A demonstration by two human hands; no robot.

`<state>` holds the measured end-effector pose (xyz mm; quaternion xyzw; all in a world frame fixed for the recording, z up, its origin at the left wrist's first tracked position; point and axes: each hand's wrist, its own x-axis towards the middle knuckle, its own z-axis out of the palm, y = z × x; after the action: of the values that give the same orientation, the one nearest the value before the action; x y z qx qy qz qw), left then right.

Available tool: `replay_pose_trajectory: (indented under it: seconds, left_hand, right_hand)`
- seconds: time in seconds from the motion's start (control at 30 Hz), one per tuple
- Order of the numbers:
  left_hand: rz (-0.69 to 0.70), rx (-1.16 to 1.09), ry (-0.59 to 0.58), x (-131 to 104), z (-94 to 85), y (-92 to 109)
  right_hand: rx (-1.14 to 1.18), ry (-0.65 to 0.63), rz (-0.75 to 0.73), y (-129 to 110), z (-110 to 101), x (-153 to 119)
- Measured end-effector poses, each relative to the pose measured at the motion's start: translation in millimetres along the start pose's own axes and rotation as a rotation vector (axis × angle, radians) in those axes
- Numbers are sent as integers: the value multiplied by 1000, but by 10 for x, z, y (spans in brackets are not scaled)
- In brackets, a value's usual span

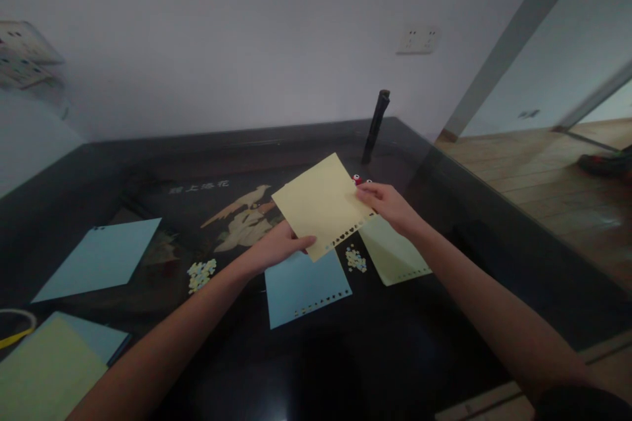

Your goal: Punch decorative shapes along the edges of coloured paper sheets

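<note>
A sheet of pale yellow paper [320,200] is held up above the dark table, tilted, with a row of small punched shapes along its near edge. My left hand [281,247] pinches its lower left corner, thumb on top. At its right edge my right hand [388,207] grips it between thumb and fingers. Below lies a blue sheet [306,289] with punched holes along its near edge. A pale green sheet [395,253], also punched, lies under my right forearm. Between these two sheets sits a small pile of paper cutouts [355,260]. A red object [357,179] shows partly behind my right hand.
Another pile of cutouts [201,275] lies left of my left forearm. Farther left are a blue sheet [103,256] and stacked yellow-green paper [49,368], with a yellow-edged ring-shaped object [17,329] beside it. A black upright post [376,125] stands at the table's [237,138] back right.
</note>
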<state>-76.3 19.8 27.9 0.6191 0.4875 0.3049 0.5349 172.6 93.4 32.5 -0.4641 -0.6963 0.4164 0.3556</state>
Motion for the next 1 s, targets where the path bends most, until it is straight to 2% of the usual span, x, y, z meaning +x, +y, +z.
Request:
replay_pose_trajectory:
  seconds: [0.1,0.17,0.27,0.33,0.4,0.5,0.63,0.77,0.9,1.0]
  left_hand:
    - [32,98,-135,20,-31,-45]
    - [23,161,-163,34,-50,-53]
    - [15,159,-14,52,-79,-26]
    - [44,51,92,61,-92,5]
    - [66,-50,139,63,-88,32]
    - [57,-68,138,57,-30,53]
    - [43,-10,65,108,125,71]
    - [107,112,40,370,306,128]
    - [292,519,30,770,513,194]
    - [305,649,19,983,661,202]
  right_hand:
    - [105,-20,50,-39,72,-158]
    - [193,3,128,-62,77,-256]
    - [282,27,240,-84,21,-389]
    - [310,36,291,-79,-38,-480]
    - [322,34,335,-55,-100,-579]
    - [312,29,393,3,-193,-735]
    - [217,114,390,104,-340,-921]
    - [177,155,381,199,-544,-1029]
    - [61,215,398,312,-768,-1057]
    - [-41,226,388,408,-890,-1068]
